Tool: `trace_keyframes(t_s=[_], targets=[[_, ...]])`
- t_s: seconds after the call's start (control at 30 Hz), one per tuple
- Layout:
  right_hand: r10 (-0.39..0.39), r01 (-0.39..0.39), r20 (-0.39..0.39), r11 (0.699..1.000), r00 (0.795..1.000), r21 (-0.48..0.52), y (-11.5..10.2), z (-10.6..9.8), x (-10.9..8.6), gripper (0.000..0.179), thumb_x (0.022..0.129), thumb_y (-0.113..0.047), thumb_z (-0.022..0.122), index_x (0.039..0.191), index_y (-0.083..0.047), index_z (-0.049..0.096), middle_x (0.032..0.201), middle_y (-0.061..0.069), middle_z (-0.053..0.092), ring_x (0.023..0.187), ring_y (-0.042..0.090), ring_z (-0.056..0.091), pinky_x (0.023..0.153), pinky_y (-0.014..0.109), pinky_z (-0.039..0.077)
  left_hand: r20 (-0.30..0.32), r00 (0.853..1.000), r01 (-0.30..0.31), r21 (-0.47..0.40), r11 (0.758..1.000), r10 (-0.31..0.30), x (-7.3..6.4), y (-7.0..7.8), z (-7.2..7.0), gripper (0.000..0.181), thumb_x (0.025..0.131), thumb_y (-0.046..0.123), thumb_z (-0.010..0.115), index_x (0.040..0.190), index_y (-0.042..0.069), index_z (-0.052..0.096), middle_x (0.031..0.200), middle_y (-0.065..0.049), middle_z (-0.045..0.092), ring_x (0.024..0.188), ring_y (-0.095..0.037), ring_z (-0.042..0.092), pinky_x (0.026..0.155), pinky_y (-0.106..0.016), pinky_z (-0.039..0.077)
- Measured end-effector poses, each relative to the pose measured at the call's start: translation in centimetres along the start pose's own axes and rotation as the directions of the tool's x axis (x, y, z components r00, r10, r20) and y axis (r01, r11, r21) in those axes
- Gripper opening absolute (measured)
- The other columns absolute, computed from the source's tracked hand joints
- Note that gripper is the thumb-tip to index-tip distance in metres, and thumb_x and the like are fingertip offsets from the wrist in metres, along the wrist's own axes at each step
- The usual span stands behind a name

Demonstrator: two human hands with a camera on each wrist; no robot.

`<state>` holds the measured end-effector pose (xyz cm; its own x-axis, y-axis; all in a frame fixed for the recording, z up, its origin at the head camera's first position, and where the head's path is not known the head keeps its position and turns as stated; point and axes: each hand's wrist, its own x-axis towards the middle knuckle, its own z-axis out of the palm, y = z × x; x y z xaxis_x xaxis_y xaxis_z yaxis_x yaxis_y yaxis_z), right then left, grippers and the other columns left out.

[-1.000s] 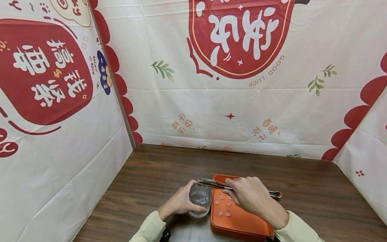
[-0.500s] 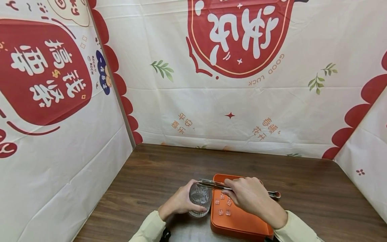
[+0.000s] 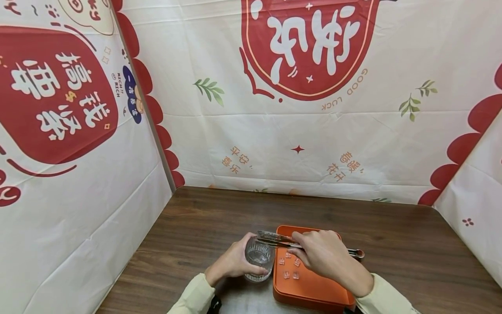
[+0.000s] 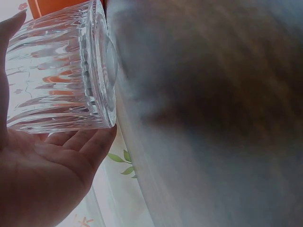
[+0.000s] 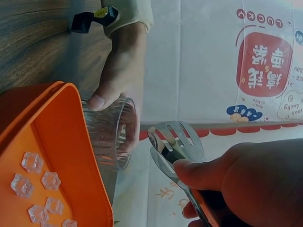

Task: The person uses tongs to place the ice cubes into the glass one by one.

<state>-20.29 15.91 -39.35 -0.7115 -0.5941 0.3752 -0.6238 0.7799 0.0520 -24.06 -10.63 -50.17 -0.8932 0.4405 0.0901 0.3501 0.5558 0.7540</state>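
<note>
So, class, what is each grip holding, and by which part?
The left grip holds the clear glass around its ribbed side; the right grip holds the metal tongs around the middle of their length.

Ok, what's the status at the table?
Left hand holding glass. Right hand gripping tongs above it. Clear pieces in orange box. No obstruction seen.

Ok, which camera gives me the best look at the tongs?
The right wrist view: the tongs show large in the right hand, their slots clear. The head view shows them small, partly covered by that hand, with tips overlapping the glass. The left wrist view shows none of them.
</note>
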Motion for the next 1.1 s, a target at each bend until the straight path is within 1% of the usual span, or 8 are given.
trace_keyframes(t_s=[0.2, 0.4, 0.47, 0.57, 0.7, 0.8, 0.93, 1.1], targets=[[0.032, -0.032, 0.036, 0.999, 0.999, -0.007, 0.4, -0.2, -0.5, 0.027, 0.087, -0.045, 0.072, 0.085, -0.022, 0.058, 0.054, -0.015, 0.039, 0.044, 0.004, 0.037, 0.041, 0.024, 0.027, 0.006, 1.0, 0.003, -0.015, 1.0, -0.003, -0.1, 0.0, 0.0, 0.084, 0.063, 0.045, 0.092, 0.131, 0.02, 0.048, 0.106, 0.0, 0.067, 0.093, -0.011, 0.063, 0.08, -0.027, 0.052], [0.092, -0.09, 0.072, 0.996, 0.993, -0.029, 1.2, -0.4, -1.2, 0.029, 0.087, -0.049, 0.071, 0.093, -0.022, 0.062, 0.062, -0.014, 0.051, 0.048, 0.006, 0.048, 0.042, 0.026, 0.031, 0.013, 1.0, 0.007, -0.024, 1.0, -0.006, -0.1, 0.0, 0.0, 0.082, 0.063, 0.044, 0.092, 0.129, 0.021, 0.048, 0.106, 0.0, 0.067, 0.094, -0.012, 0.064, 0.081, -0.027, 0.052], [0.104, -0.101, 0.077, 0.994, 0.992, -0.033, 1.4, -0.5, -1.5, 0.03, 0.087, -0.05, 0.07, 0.093, -0.022, 0.062, 0.063, -0.014, 0.052, 0.049, 0.007, 0.05, 0.042, 0.026, 0.032, 0.013, 1.0, 0.008, -0.02, 1.0, -0.007, -0.1, 0.0, -0.1, 0.082, 0.063, 0.044, 0.092, 0.129, 0.021, 0.048, 0.106, 0.001, 0.067, 0.094, -0.012, 0.064, 0.081, -0.028, 0.052], [0.119, -0.115, 0.089, 0.992, 0.989, -0.044, 1.9, -0.5, -1.9, 0.032, 0.087, -0.053, 0.068, 0.094, -0.022, 0.061, 0.063, -0.014, 0.051, 0.049, 0.007, 0.049, 0.041, 0.026, 0.031, 0.011, 1.0, 0.006, -0.017, 1.0, -0.006, -0.1, 0.0, -0.1, 0.083, 0.063, 0.045, 0.092, 0.129, 0.021, 0.048, 0.107, 0.0, 0.067, 0.095, -0.013, 0.064, 0.081, -0.028, 0.052], [0.141, -0.137, 0.107, 0.989, 0.984, -0.049, 2.5, -0.6, -2.4, 0.034, 0.088, -0.055, 0.067, 0.093, -0.022, 0.06, 0.062, -0.014, 0.049, 0.046, 0.005, 0.042, 0.041, 0.026, 0.029, 0.004, 1.0, 0.003, -0.014, 1.0, -0.003, -0.1, 0.1, -0.1, 0.083, 0.063, 0.044, 0.092, 0.129, 0.021, 0.048, 0.106, -0.001, 0.068, 0.094, -0.013, 0.064, 0.081, -0.028, 0.052], [0.16, -0.156, 0.116, 0.987, 0.98, -0.044, 2.8, -0.7, -2.8, 0.035, 0.088, -0.054, 0.067, 0.094, -0.021, 0.06, 0.063, -0.013, 0.05, 0.045, 0.005, 0.039, 0.04, 0.025, 0.027, -0.001, 1.0, 0.001, -0.012, 1.0, -0.001, -0.1, 0.1, 0.0, 0.083, 0.063, 0.044, 0.092, 0.129, 0.02, 0.049, 0.106, -0.001, 0.068, 0.094, -0.012, 0.064, 0.081, -0.028, 0.052], [0.188, -0.183, 0.136, 0.982, 0.973, -0.045, 3.3, -0.8, -3.3, 0.037, 0.087, -0.054, 0.068, 0.1, -0.02, 0.062, 0.069, -0.011, 0.058, 0.045, 0.005, 0.041, 0.04, 0.025, 0.027, 0.0, 1.0, 0.002, -0.013, 1.0, -0.002, -0.1, 0.1, 0.0, 0.083, 0.063, 0.044, 0.092, 0.129, 0.02, 0.049, 0.106, -0.001, 0.068, 0.094, -0.013, 0.064, 0.08, -0.028, 0.052], [0.219, -0.214, 0.159, 0.976, 0.963, -0.048, 3.9, -0.7, -3.9, 0.04, 0.084, -0.055, 0.07, 0.101, -0.02, 0.063, 0.074, -0.008, 0.065, 0.047, 0.006, 0.044, 0.041, 0.026, 0.03, -0.001, 1.0, -0.004, -0.012, 1.0, 0.004, -0.1, 0.2, 0.0, 0.083, 0.063, 0.044, 0.092, 0.129, 0.02, 0.049, 0.107, -0.002, 0.068, 0.095, -0.014, 0.064, 0.081, -0.028, 0.052]])
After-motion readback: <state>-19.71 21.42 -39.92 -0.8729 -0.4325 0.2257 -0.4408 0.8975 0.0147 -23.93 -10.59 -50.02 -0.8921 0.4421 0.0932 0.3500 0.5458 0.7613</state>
